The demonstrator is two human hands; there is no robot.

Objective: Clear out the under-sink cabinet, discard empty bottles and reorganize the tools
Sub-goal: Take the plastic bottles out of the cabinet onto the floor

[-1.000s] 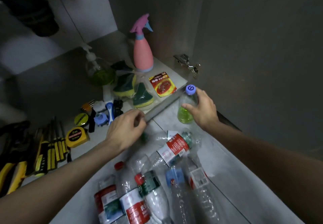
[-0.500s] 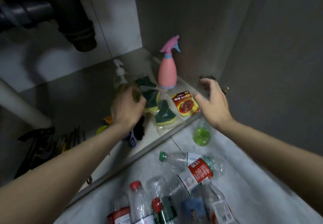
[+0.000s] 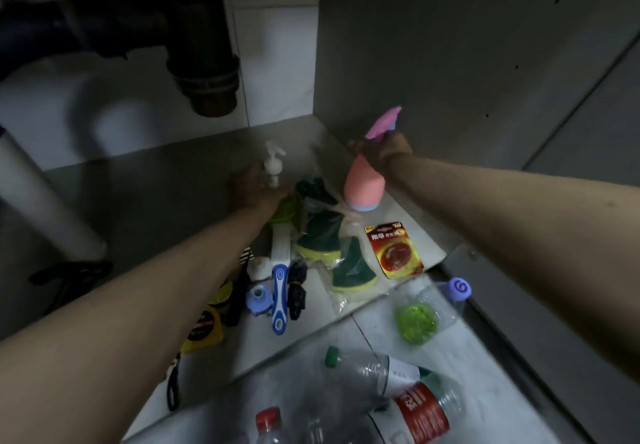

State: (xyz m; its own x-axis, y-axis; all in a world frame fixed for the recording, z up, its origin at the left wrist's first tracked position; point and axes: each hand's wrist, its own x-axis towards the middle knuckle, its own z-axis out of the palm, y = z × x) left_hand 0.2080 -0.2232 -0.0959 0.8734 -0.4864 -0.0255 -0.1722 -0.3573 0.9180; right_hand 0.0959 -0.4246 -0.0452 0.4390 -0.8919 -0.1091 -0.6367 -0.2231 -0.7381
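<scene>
Right hand (image 3: 389, 153) clamped on smooth pink spray bottle (image 3: 364, 185); left hand (image 3: 252, 189) around pump bottle (image 3: 277, 180)

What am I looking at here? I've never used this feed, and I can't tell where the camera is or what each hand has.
There is no machine: a person works with bare hands, and the single camera sits on their head, looking forward and down into the cabinet under a sink. The dark drain pipe hangs at the top. The right hand has its grip around the neck of the pink spray bottle. The left hand is at the pump bottle with green liquid. On the cabinet floor lie packaged sponges, a red battery pack, a blue-handled brush and a yellow tape measure. In front, on the floor outside, lie plastic bottles, including one with a purple cap.
</scene>
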